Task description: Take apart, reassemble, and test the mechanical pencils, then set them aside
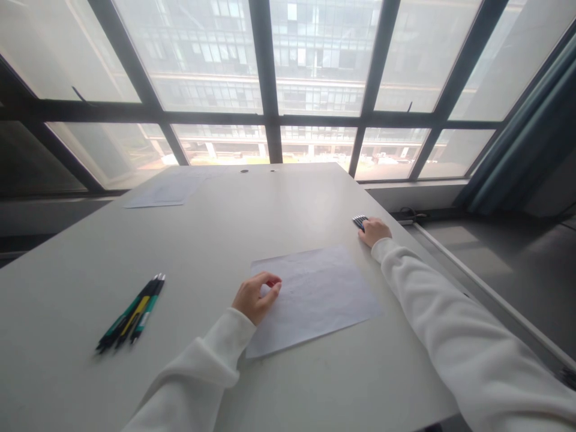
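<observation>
1 white table (81, 300) carries a sheet of paper (324, 294). Right hand (374, 231) closes around dark pens (359, 221) beyond the sheet. Left hand (255, 297) pinches a small red thing (271, 282) at the sheet's edge. 3 pens (132, 313) lie well left.

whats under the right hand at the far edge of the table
The right hand covers a bundle of dark pens on the white table; only their ends poke out past the fingers. The rest is covered, so their number cannot be told.
</observation>
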`<state>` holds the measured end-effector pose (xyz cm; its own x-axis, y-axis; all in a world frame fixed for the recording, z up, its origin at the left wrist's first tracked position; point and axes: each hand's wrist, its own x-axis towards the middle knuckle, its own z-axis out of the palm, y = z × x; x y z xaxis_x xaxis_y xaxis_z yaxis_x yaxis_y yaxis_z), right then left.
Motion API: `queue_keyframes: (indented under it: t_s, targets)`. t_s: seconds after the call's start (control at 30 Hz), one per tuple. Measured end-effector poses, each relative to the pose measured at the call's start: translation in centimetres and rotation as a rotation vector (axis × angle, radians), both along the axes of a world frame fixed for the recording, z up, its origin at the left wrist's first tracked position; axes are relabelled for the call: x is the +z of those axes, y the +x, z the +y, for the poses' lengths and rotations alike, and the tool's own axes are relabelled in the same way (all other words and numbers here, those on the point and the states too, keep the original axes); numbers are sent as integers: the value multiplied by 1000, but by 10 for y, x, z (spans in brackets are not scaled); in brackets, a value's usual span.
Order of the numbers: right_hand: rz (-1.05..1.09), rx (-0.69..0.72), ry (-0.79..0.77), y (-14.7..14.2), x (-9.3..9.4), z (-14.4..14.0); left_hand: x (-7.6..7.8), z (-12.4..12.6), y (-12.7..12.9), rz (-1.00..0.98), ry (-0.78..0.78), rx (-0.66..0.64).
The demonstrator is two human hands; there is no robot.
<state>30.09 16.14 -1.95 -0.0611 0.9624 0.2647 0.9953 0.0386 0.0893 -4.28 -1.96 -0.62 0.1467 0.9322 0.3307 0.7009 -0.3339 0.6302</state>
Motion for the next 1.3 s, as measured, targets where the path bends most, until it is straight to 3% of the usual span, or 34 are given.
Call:
queue_keyframes:
  t_s: [0.13,0.37,0.8,1.1,1.3]
  targets:
    - [48,-71,76,2,-3,-2,1,0,0,2,10,-1]
    - [211,-128,-129,8,-7,1,-1,1,-1,24,-8,-10]
    - [249,-241,-87,-8,-15,3,-3,1,-2,41,-2,-15]
    - [260,-159,134,-6,7,-11,-1,1,-1,41,-7,-12]
    - [366,167,172,-27,26,-62,3,-2,-1,99,2,100]
